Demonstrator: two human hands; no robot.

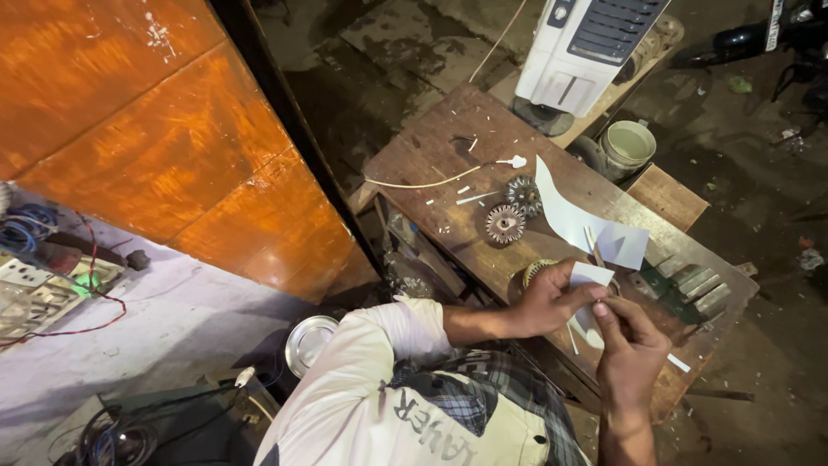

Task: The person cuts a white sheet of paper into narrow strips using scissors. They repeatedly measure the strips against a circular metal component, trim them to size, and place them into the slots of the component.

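My left hand (545,302) and my right hand (630,343) meet over the near end of a worn wooden workbench (431,160). Both pinch a small white paper strip (592,274), the left from the side, the right from below. Behind the left hand sits a round wound coil (534,269), partly hidden. Farther along the bench lie two toothed round motor parts (505,223) (523,193) and a larger white sheet of paper (576,220).
A green bench vise (690,287) is at the bench's right end. White wire (431,182) and paper scraps lie on the bench top. Beyond stand a white air cooler (582,52), a small bucket (630,143), and an orange door (164,129) at left.
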